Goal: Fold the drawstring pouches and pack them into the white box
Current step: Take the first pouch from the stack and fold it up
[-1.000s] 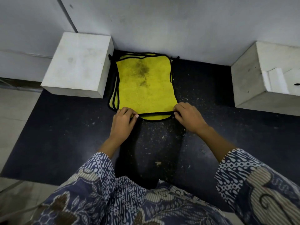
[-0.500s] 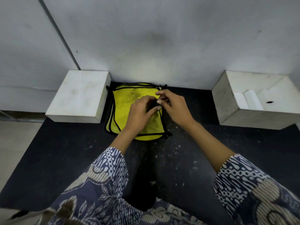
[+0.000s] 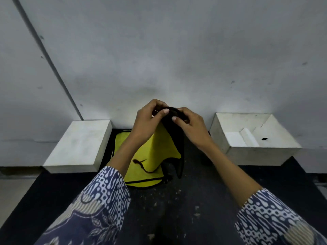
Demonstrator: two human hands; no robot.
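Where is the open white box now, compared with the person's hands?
In the head view the open white box stands on the right, against the wall, beyond the right hand; the yellow pouches lie left of it.

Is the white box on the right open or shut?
Open: the box has no lid on, and its inner walls and white inserts show.

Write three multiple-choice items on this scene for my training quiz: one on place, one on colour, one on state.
1. Where is the open box?
A. right of the pouches
B. left of them
C. on the person's lap

2. What colour is the lifted pouch's body?
A. red
B. yellow
C. white

3. How is the lifted pouch held?
A. lying flat
B. by one hand
C. by both hands at its top

Answers: A, the open box sits at right; B, the pouch is yellow; C, left hand and right hand pinch its dark top.
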